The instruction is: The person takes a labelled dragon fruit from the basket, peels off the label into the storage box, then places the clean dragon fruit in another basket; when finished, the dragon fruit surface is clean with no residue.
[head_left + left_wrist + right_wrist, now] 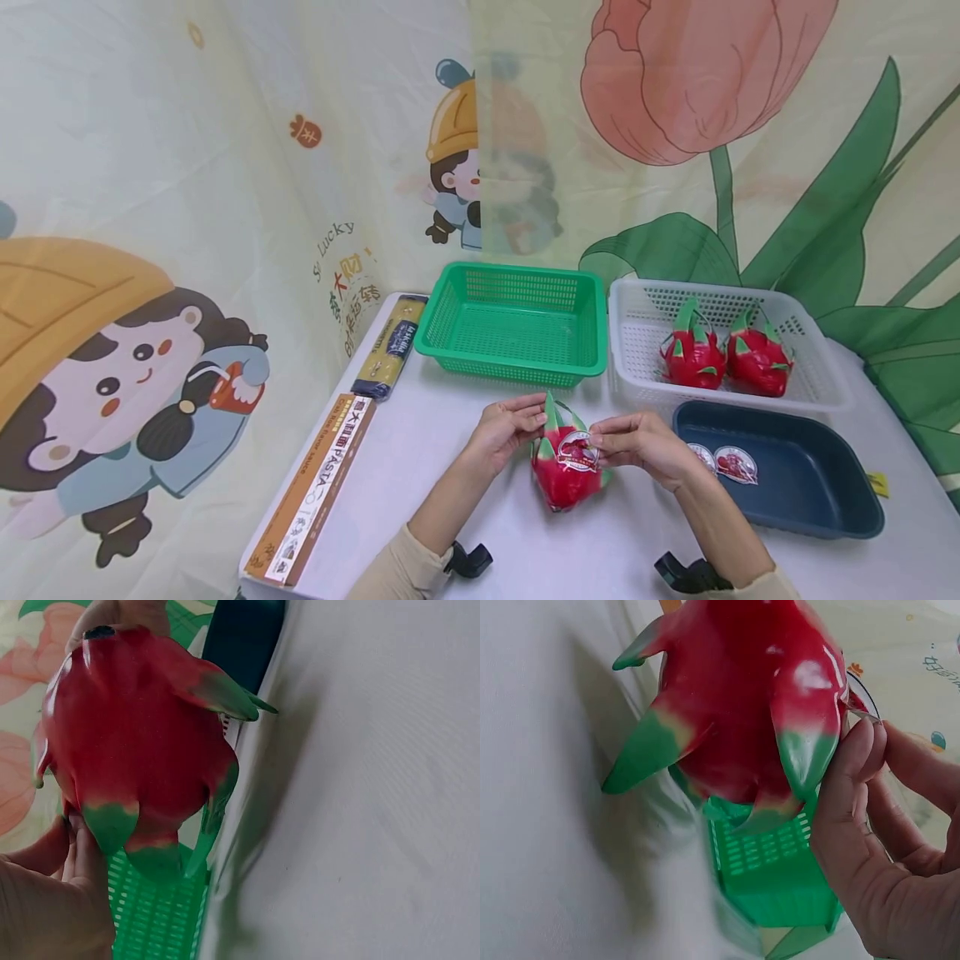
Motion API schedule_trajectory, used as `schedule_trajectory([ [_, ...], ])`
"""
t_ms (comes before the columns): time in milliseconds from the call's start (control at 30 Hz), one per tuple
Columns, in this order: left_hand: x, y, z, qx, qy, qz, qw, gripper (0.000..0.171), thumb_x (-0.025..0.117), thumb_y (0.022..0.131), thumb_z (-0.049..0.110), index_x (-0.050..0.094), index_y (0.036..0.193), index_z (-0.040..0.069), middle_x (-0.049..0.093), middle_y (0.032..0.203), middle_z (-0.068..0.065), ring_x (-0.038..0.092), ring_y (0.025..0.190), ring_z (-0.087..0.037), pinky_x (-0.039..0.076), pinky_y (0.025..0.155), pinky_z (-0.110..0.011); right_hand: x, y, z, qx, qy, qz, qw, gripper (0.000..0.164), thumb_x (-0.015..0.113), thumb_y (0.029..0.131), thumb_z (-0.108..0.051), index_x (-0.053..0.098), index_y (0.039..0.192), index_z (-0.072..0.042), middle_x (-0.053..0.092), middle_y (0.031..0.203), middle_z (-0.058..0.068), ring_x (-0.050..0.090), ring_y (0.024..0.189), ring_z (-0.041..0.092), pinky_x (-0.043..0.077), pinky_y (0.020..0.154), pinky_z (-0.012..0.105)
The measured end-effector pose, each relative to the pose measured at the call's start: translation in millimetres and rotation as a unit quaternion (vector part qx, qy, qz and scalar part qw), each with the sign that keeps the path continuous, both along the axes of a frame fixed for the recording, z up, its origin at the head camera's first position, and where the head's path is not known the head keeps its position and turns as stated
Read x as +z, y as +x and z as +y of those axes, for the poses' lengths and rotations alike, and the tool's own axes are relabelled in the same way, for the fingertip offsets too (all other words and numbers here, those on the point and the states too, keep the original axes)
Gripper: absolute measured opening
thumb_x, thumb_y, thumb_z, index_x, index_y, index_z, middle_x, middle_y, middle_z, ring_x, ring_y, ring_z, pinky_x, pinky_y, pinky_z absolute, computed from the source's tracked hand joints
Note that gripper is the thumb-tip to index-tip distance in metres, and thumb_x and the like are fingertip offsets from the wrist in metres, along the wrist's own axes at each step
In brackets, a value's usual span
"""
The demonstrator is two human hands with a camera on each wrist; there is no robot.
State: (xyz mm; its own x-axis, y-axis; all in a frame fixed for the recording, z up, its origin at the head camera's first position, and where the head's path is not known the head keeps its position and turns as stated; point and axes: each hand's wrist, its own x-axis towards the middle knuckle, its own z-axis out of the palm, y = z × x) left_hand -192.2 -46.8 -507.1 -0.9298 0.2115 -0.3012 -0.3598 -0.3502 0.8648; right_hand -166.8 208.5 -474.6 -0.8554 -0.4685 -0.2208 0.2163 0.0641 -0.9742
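A red dragon fruit (561,493) with green-tipped scales is between both hands over the white table. My left hand (508,429) holds it by its upper left side, fingers and thumb pinching close to a green tip; the left wrist view shows this grip on the fruit (142,735) from below. On its upper face lies a round red-and-white sticker (576,454). My right hand (637,446) pinches the sticker's right edge between thumb and fingers. In the right wrist view, that edge of the sticker (864,701) stands out from the fruit's side.
Behind stands a green basket (517,362); right of it, a white basket (637,333) holds two dragon fruits (693,360). A dark blue tray (817,483) at right holds round stickers (737,465). A spaghetti pack (388,346) and a pasta box (311,492) line the left edge.
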Motion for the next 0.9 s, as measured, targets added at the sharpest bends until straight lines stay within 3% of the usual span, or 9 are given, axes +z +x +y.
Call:
schedule_trajectory([
  [167,-1.3,-1.0,-3.0,-0.003,-0.011,0.006,0.9999,0.037,0.072,0.092,-0.006,0.069,0.129,-0.007,0.070,0.127,-0.026,0.074,0.106,-0.023,0.063,0.083,-0.028,1.2,1.7,-3.9,-0.014,0.039,0.038,0.998,0.036,0.072,0.099,-0.015,0.069,0.122,0.012,0.078,0.105,0.008,0.076,0.088,0.020,0.064,0.082,0.033],
  [367,-3.4,0.2,-6.4,-0.065,-0.059,0.044,0.9952,0.038,0.076,0.093,0.004,0.069,0.129,-0.008,0.074,0.121,-0.020,0.074,0.101,-0.016,0.061,0.090,-0.028,9.7,7.2,-9.8,-0.013,0.097,0.092,0.991,0.038,0.075,0.097,-0.020,0.069,0.122,0.008,0.075,0.110,0.016,0.075,0.094,0.025,0.064,0.087,0.037],
  [500,-2.7,1.3,-7.0,-0.083,-0.074,0.060,0.9920,0.041,0.076,0.093,0.003,0.066,0.132,-0.008,0.076,0.118,-0.017,0.074,0.103,-0.016,0.060,0.091,-0.027,13.3,10.1,-11.2,-0.022,0.100,0.093,0.990,0.036,0.074,0.098,-0.020,0.070,0.121,0.007,0.075,0.111,0.017,0.076,0.096,0.026,0.063,0.088,0.037],
  [900,0.8,-0.3,-7.2,-0.080,-0.066,0.068,0.9923,0.035,0.074,0.094,0.001,0.070,0.129,-0.006,0.076,0.116,-0.018,0.076,0.104,-0.019,0.061,0.081,-0.023,6.9,6.3,-11.0,-0.017,0.056,0.054,0.997,0.037,0.074,0.098,-0.013,0.067,0.120,0.016,0.077,0.101,0.013,0.077,0.082,0.021,0.065,0.080,0.034],
])
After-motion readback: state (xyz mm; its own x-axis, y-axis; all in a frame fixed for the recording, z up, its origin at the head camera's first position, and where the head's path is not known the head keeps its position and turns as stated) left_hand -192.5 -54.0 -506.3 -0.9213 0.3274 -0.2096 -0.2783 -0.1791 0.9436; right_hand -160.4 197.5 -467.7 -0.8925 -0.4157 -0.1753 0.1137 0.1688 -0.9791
